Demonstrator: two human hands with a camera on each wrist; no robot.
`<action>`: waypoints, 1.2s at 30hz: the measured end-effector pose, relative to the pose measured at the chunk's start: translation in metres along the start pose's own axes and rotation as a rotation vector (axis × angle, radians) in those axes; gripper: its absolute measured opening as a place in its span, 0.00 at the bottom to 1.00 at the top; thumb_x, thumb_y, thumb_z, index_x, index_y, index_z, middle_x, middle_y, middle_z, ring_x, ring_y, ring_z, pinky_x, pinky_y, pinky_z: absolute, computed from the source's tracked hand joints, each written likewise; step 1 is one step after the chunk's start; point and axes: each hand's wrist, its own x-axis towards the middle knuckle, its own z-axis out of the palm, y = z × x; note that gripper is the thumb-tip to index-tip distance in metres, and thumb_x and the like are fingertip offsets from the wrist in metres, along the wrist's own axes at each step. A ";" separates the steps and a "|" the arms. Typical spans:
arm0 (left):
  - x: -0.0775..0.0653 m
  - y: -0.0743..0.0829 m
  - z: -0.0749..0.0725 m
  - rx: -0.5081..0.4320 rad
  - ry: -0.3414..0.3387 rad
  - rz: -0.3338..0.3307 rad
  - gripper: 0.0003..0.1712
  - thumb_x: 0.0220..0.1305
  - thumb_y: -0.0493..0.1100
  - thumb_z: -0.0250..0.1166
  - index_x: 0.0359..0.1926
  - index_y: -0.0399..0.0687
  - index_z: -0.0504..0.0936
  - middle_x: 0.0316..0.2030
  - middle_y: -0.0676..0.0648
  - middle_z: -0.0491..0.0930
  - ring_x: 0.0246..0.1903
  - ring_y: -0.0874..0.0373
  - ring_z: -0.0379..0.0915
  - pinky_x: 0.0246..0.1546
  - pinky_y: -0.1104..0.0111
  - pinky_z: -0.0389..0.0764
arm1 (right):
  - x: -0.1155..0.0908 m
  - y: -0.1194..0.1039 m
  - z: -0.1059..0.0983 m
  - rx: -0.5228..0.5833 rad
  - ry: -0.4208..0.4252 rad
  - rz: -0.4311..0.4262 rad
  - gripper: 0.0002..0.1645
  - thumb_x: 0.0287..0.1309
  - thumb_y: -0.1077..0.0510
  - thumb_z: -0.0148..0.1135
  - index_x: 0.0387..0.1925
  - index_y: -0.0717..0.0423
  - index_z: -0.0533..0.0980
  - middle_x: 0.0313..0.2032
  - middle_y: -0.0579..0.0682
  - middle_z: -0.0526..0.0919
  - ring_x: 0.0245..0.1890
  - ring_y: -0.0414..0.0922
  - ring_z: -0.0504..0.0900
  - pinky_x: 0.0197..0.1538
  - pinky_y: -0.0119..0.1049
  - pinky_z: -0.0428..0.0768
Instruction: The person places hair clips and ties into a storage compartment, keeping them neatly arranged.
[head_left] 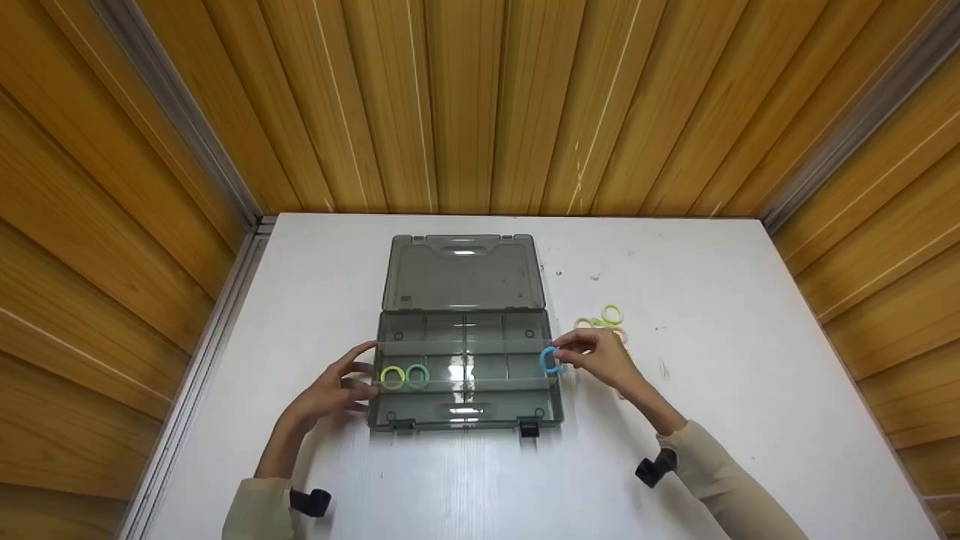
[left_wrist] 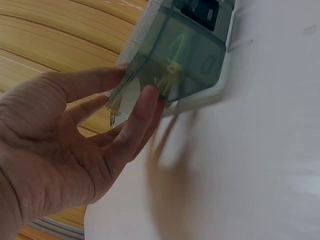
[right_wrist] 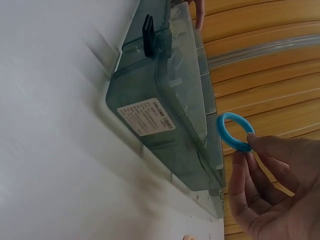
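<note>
A translucent grey storage box [head_left: 465, 426] lies on the white table with its lid [head_left: 463, 274] swung back. My left hand [head_left: 330, 390] rests at the box's left end, its fairly straight fingers touching the rim and side wall. My right hand [head_left: 600, 361] pinches a blue ring [right_wrist: 223, 132] between thumb and fingertips, holding it upright over the box's right end. Inside the middle row, at its left end, a yellow ring [head_left: 383, 377] stands beside a green ring [head_left: 427, 375].
To the right of the box lies a small heap of yellow-green and pale rings [head_left: 603, 322], partly hidden behind my right hand. Black latches [head_left: 529, 429] stick out along the box's front. Wood-panelled walls [head_left: 465, 112] border the table [head_left: 720, 315].
</note>
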 end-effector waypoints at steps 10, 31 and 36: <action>0.003 0.001 -0.001 0.007 0.000 -0.008 0.49 0.68 0.35 0.67 0.81 0.50 0.50 0.65 0.24 0.63 0.52 0.46 0.80 0.48 0.51 0.87 | 0.017 0.000 0.027 0.104 -0.039 -0.041 0.14 0.61 0.62 0.71 0.45 0.67 0.84 0.38 0.65 0.88 0.30 0.33 0.84 0.33 0.28 0.84; -0.002 -0.007 0.002 -0.037 -0.005 -0.010 0.50 0.67 0.37 0.68 0.82 0.52 0.50 0.66 0.24 0.63 0.54 0.45 0.80 0.50 0.48 0.86 | 0.043 -0.008 0.104 0.122 -0.133 -0.061 0.13 0.58 0.64 0.72 0.44 0.68 0.84 0.38 0.65 0.88 0.35 0.43 0.86 0.42 0.26 0.83; 0.002 -0.005 -0.001 -0.027 -0.001 0.002 0.50 0.66 0.36 0.68 0.82 0.52 0.50 0.65 0.24 0.64 0.52 0.47 0.80 0.50 0.48 0.86 | 0.056 -0.019 0.126 0.061 -0.092 -0.091 0.10 0.54 0.67 0.73 0.39 0.68 0.85 0.36 0.64 0.89 0.35 0.50 0.88 0.40 0.27 0.85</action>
